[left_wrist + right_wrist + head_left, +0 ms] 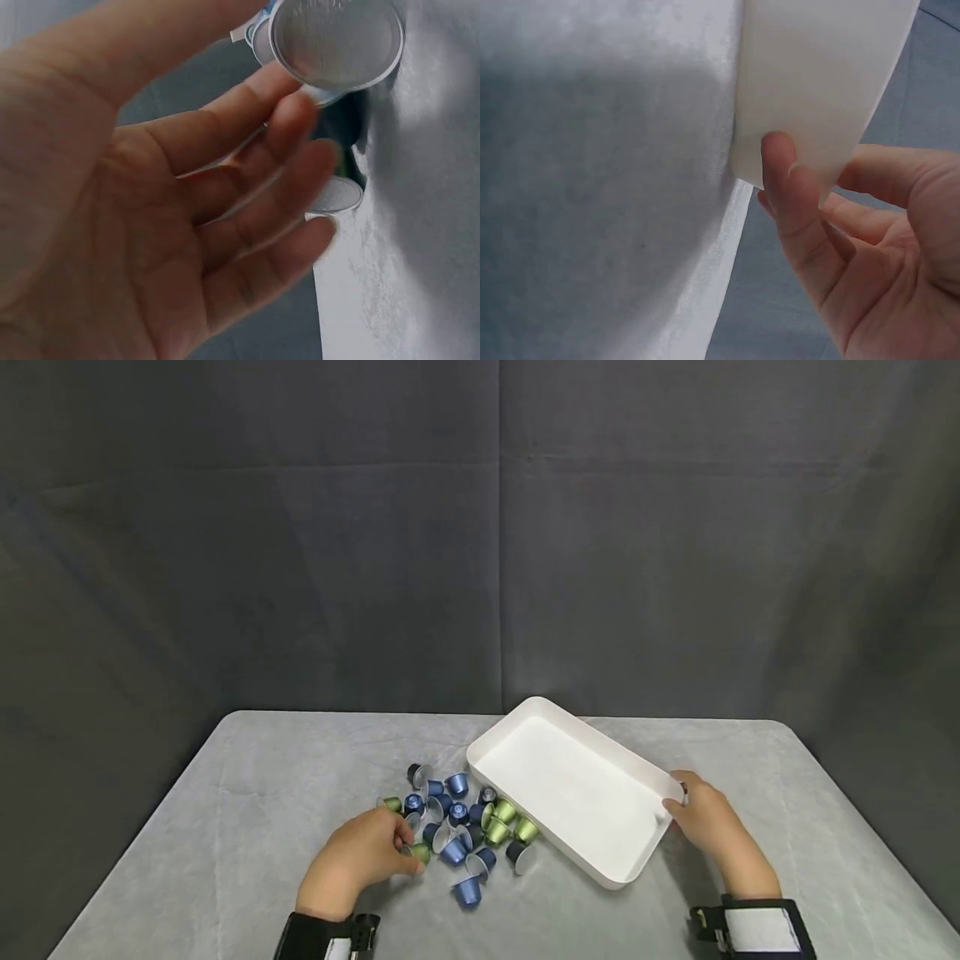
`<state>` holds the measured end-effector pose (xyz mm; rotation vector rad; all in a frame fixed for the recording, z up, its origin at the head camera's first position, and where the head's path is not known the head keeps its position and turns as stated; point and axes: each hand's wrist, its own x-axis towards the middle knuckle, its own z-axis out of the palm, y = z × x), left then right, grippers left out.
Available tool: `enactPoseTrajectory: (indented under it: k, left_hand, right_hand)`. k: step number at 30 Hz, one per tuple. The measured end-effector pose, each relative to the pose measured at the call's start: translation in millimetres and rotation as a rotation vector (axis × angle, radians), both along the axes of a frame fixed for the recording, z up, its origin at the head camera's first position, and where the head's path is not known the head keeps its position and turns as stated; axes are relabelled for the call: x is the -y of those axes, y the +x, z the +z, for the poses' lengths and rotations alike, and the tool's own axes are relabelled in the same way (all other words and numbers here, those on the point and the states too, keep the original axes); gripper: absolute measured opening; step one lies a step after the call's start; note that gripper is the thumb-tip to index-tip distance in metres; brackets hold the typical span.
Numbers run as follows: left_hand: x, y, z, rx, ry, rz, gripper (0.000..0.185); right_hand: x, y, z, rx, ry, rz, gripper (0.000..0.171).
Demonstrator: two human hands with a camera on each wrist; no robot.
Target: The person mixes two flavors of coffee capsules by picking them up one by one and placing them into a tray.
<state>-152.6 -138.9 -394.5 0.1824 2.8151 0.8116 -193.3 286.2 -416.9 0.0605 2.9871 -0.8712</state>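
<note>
At the left edge of a pile of coffee capsules, my left hand (366, 856) pinches a green coffee capsule (421, 852) between thumb and forefinger. Its silver foil lid (337, 41) faces the camera in the left wrist view, and the other fingers are loosely bent below it. A white rectangular tray (562, 789) lies askew to the right of the pile with nothing in it. My right hand (707, 817) grips the tray's right corner, thumb over the rim. In the right wrist view, fingers press the tray's outer wall (802, 82).
Blue capsules (468, 892), green capsules (527, 829) and dark ones such as the black capsule (519, 855) lie jumbled against the tray's left side. The table (247, 810) has a pale grey cover. A dark grey curtain (375, 568) hangs behind it.
</note>
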Motion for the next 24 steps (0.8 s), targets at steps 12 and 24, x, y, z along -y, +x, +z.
enactPoseTrajectory:
  k: [12, 24]
  left_hand:
    - [-1.5, -0.5, -4.3, 0.015, -0.035, -0.02, 0.031]
    - [-7.1, -4.2, 6.1, -0.116, 0.059, -0.06, 0.04]
  right_hand:
    - [-11.5, 0.9, -13.9, 0.043, -0.259, 0.03, 0.054]
    - [-12.4, -0.3, -15.5, 0.059, -0.319, 0.054, 0.054]
